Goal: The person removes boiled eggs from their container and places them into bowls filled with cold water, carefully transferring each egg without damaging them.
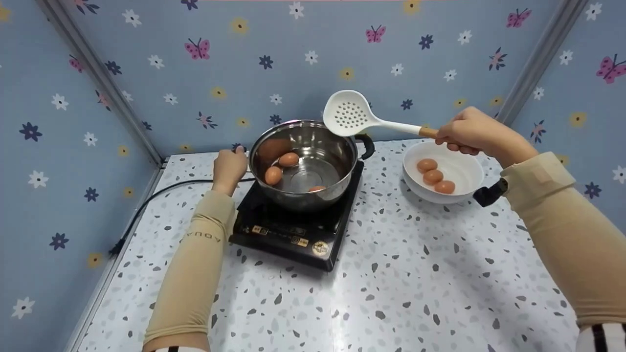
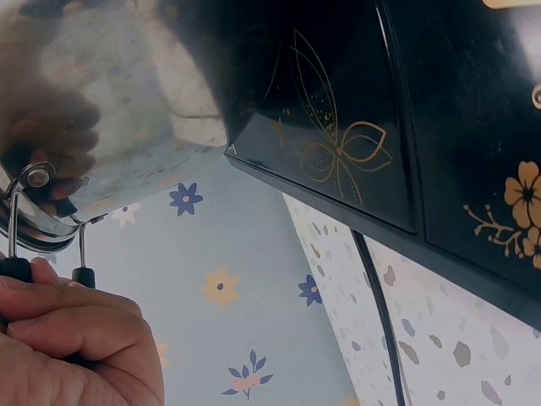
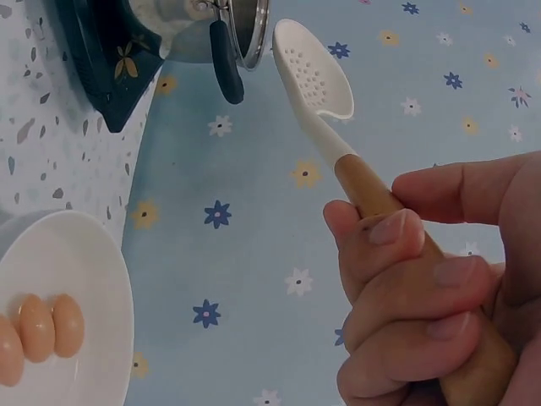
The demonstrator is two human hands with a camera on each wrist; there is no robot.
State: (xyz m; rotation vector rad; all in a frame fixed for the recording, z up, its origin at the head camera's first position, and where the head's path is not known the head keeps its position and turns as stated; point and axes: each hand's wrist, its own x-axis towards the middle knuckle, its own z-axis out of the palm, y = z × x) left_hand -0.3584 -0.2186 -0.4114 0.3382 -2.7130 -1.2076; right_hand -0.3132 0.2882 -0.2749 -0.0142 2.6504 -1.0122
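Before us, a broad stretch of speckled bench [image 1: 391,283] runs up to one black cooker [image 1: 288,237] toward the back left corner. Our left hand [image 1: 230,168] curls round one handle [image 2: 83,277] of the steel pot [image 1: 303,203] on it; our raised right hand [image 1: 472,132] wraps one skimmer [image 1: 362,120], its head near the pot's rim. Three eggs [image 1: 273,175] show inside; the white bowl [image 1: 462,168], near the back edge, holds three.

Kitchen-like booth [image 1: 58,146]: patterned panels [image 1: 332,39], metal posts [image 1: 542,58], pot [image 1: 305,199] on cooker [image 1: 283,240].

the head view looks down toward twelve o'clock; nearer wrist views, left from eight, right from four, share the pot [image 1: 320,171].
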